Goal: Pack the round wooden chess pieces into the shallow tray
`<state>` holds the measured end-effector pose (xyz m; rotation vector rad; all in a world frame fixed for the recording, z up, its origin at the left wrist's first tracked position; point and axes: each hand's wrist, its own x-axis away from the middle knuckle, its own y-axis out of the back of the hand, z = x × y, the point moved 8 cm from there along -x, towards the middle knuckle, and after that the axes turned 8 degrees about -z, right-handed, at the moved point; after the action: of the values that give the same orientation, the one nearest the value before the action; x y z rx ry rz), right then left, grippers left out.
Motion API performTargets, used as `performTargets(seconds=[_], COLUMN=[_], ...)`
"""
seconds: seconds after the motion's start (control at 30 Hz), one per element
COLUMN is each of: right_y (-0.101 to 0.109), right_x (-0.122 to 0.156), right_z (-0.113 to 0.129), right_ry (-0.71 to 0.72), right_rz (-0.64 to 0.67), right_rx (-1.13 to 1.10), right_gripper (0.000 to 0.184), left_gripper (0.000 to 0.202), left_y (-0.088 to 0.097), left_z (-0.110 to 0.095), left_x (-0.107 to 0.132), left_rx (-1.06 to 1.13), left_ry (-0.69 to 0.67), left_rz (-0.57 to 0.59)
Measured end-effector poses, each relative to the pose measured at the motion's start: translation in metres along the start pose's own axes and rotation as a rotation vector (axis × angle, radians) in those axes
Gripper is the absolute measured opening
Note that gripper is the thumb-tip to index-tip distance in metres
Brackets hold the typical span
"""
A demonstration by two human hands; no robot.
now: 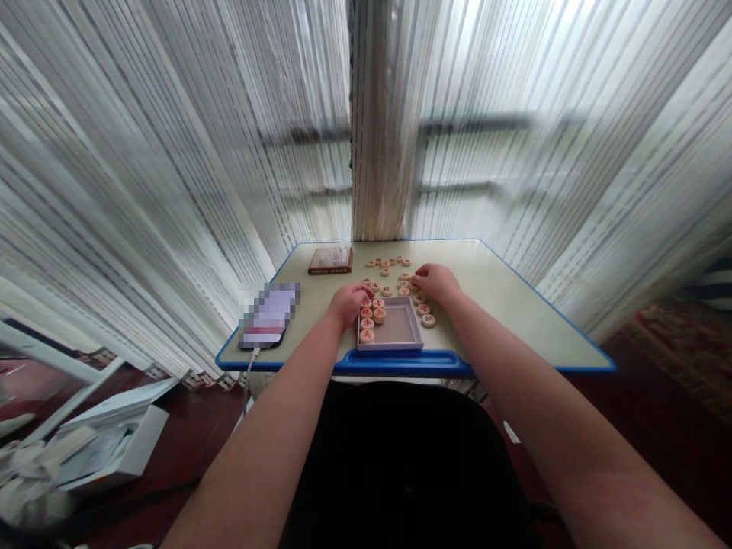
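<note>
A shallow grey tray (400, 328) lies at the near edge of a small beige table (503, 305) with a blue rim. Several round wooden game discs (371, 316) with red marks lie in the tray's left part. More such discs (392, 268) are scattered on the table behind it. My left hand (348, 303) is curled at the tray's far left corner, fingertips pinched on a disc. My right hand (438, 282) rests knuckles-up, fingers bent, over discs just behind the tray's right corner.
A phone (268, 316) with a white cable lies at the table's left edge. A brown wooden box (330, 260) sits at the back left. Sheer white curtains hang close behind. A white box (123, 442) stands on the dark floor, left.
</note>
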<state>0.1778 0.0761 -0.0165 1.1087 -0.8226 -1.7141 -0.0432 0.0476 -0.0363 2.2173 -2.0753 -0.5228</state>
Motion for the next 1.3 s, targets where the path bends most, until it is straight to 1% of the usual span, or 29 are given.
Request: performTargets(seconds=[0.13, 0.27, 0.33, 0.43, 0.57, 0.7, 0.8, 0.87, 0.9, 0.97, 1.07, 1.13, 1.17, 1.23, 1.3], right_y=[-0.003, -0.002, -0.003, -0.004, -0.004, -0.004, 0.008, 0.018, 0.020, 0.021, 0.022, 0.021, 0.021, 0.020, 0.019], right_x=[-0.001, -0.001, -0.001, -0.001, -0.003, -0.005, -0.005, -0.001, 0.002, 0.011, 0.030, 0.042, 0.046, 0.052, 0.055], right_z=[0.000, 0.002, 0.003, 0.004, 0.003, -0.004, -0.005, -0.002, 0.001, 0.014, 0.038, 0.050, 0.055, 0.060, 0.062], right_ry=[0.006, 0.040, 0.060, 0.064, 0.053, -0.034, -0.082, -0.098, -0.102, -0.081, -0.002, 0.024, 0.025, 0.017, 0.012], right_rz=[0.007, -0.033, -0.032, -0.029, -0.061, -0.060, -0.116, -0.115, -0.078, 0.068, 0.276, 0.387, 0.423, 0.467, 0.484], right_rx=[-0.017, -0.011, 0.000, 0.014, -0.003, -0.179, -0.400, -0.598, -0.699, -0.850, -0.992, -1.054, -1.078, -1.106, -1.121], right_gripper=[0.030, 0.035, 0.033, 0.030, 0.025, 0.022, 0.019, 0.021, 0.024, 0.027, 0.028, 0.027, 0.027, 0.027, 0.027], left_gripper=[0.018, 0.016, 0.025, 0.039, 0.045, 0.041, 0.039, 0.037, 0.036, 0.034, 0.032, 0.030, 0.029, 0.032, 0.037], left_y=[0.001, -0.004, -0.006, -0.007, -0.006, -0.006, -0.006, -0.007, -0.007, -0.005, 0.004, 0.008, 0.009, 0.011, 0.009], left_z=[-0.003, -0.006, -0.008, -0.010, -0.008, -0.006, -0.004, -0.004, -0.004, -0.009, -0.027, -0.042, -0.048, -0.056, -0.061], left_x=[0.002, 0.008, 0.010, 0.009, 0.006, 0.006, 0.006, 0.007, 0.008, 0.008, 0.013, 0.019, 0.022, 0.027, 0.031], left_rx=[-0.007, -0.027, -0.048, -0.102, -0.161, -0.123, -0.090, -0.088, -0.100, -0.146, -0.216, -0.231, -0.232, -0.215, -0.192], left_ry=[0.013, -0.018, -0.063, -0.139, -0.154, -0.119, -0.083, -0.064, -0.065, -0.102, -0.266, -0.383, -0.426, -0.468, -0.489], left_rz=[-0.005, 0.074, 0.118, 0.139, 0.145, 0.139, 0.118, 0.120, 0.122, 0.093, 0.001, -0.039, -0.047, -0.043, -0.004])
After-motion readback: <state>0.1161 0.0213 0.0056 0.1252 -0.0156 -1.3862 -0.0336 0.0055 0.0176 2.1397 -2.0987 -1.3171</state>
